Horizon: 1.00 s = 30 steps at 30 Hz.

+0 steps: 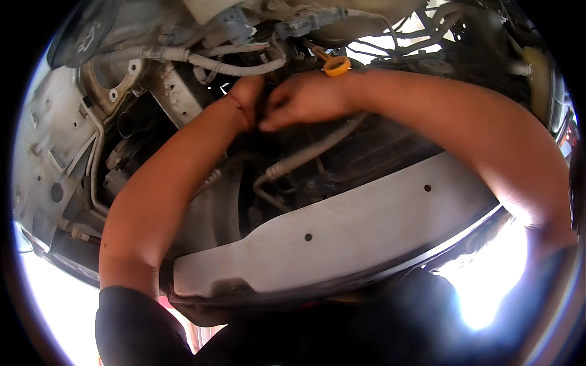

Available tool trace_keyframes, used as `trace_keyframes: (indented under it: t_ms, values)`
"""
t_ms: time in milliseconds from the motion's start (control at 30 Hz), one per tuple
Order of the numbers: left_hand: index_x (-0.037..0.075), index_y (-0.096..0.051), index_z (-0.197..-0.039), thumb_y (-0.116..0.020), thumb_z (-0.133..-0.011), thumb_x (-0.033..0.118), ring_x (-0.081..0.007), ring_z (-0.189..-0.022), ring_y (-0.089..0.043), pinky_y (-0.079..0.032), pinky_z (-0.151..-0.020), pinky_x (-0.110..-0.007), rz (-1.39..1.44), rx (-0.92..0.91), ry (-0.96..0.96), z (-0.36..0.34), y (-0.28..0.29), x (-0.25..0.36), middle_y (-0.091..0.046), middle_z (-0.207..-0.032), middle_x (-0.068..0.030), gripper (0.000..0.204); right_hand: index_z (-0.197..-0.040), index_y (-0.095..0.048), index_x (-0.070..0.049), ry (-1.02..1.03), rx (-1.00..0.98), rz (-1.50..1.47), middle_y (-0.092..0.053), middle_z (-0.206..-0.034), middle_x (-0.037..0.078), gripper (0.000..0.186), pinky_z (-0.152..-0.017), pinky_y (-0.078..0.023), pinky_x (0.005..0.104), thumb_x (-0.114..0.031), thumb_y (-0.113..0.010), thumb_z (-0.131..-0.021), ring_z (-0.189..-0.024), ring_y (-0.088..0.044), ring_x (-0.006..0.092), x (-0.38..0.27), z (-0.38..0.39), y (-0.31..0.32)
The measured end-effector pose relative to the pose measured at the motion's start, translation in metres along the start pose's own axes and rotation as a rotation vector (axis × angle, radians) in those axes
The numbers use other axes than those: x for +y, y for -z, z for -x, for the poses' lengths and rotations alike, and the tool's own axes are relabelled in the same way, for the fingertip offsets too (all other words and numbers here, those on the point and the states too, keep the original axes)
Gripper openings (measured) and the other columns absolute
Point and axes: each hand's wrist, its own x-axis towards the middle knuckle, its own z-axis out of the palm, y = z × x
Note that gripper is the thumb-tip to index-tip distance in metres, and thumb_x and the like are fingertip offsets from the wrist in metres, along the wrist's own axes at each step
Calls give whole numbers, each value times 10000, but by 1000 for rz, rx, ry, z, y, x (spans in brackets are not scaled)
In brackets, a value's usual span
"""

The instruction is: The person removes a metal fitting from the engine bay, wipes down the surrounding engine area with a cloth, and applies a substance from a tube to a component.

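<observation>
Both hands reach into a car's engine bay. My left hand (pixel 244 97) is bent at the wrist among the hoses in the upper middle, its fingers mostly hidden in shadow. Just right of it, my right hand (pixel 299 100) has its fingers curled toward a dark gap; whatever they grip cannot be made out. A yellow ring handle (pixel 337 64), like a dipstick's, sits above my right hand. A grey corrugated hose (pixel 213 61) runs above my left hand, and a pipe (pixel 305 152) crosses below the hands.
A pale metal front panel (pixel 366 219) with two holes spans the lower edge of the bay. Grey connectors (pixel 311 23) and wiring hang along the top. A bare metal side structure (pixel 52 140) with brackets is at the left, and a yellowish tank (pixel 539 85) at the right.
</observation>
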Motion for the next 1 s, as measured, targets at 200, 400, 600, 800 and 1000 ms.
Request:
trace_keyframes:
  t_ms: [200,400,600,800,1000]
  values:
    - [5,-539,-1177,-395,-916,387,-304,-1075,-561,-468,-900,-414,-96,177,81,18,-35,9,-588,-1188,-191,484,-974,-661,-56,-57,55,553,-668,-996,106,325,-799,-494,344,-332,-601,-813,-923,-644,249,57,-21,-5]
    - [21,-542,-1155,-412,-912,427,-289,-983,-600,-504,-827,-418,-3,22,50,-3,-2,-2,-612,-1090,-167,490,-953,-671,-16,110,24,-19,-684,-954,112,340,-790,-508,360,-310,-660,-783,-897,-645,249,22,-6,-3]
    - [95,-543,-1090,-493,-895,441,-260,-826,-612,-518,-766,-468,-138,80,-12,12,-17,-1,-594,-912,-101,400,-993,-682,-80,172,77,398,-673,-979,117,407,-796,-494,361,-419,-648,-770,-941,-625,226,62,-48,-11]
    - [99,-549,-1041,-539,-895,406,-210,-790,-612,-545,-714,-421,-125,140,2,3,-13,-2,-579,-871,-78,340,-1020,-679,-90,147,-128,328,-668,-985,123,397,-812,-491,357,-395,-643,-768,-959,-628,242,54,-23,2]
    - [110,-554,-1044,-544,-899,392,-194,-801,-616,-549,-694,-403,-251,154,5,11,-17,1,-595,-921,-64,317,-1104,-658,-107,85,58,459,-656,-1046,107,457,-838,-471,339,-448,-636,-801,-964,-625,244,57,-19,4]
